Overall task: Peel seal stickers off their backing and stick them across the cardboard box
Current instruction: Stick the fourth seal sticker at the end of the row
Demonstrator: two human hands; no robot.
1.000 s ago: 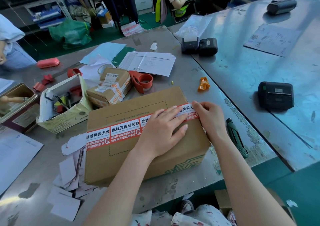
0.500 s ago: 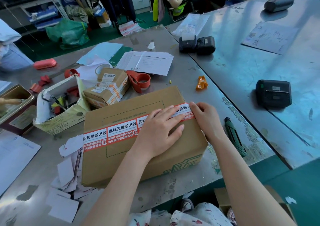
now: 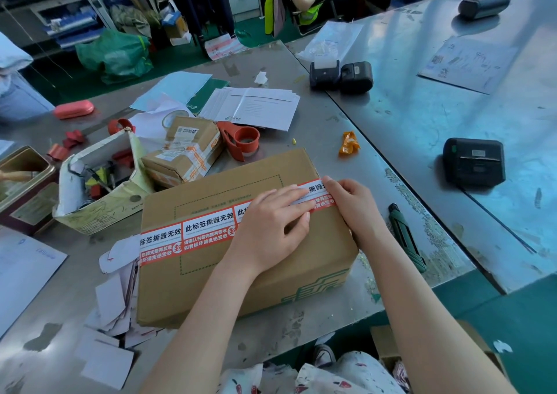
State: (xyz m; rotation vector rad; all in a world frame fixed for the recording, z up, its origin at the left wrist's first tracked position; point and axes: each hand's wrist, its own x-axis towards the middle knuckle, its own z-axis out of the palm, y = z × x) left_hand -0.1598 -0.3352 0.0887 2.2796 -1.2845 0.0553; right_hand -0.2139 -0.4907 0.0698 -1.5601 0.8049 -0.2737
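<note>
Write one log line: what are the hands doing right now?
step: pressing sticker | left hand: flat on sticker | right hand: at sticker's end, box right edge | box: on table

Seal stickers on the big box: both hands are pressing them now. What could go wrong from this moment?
1. The right hand works the last seal sticker at the cardboard box edge; folded over unevenly, it may crease or lift.
2. The left hand lies flat over the strip; sliding could skew the stickers.
3. The green cutter lies close to the right forearm and could be knocked away.
</note>
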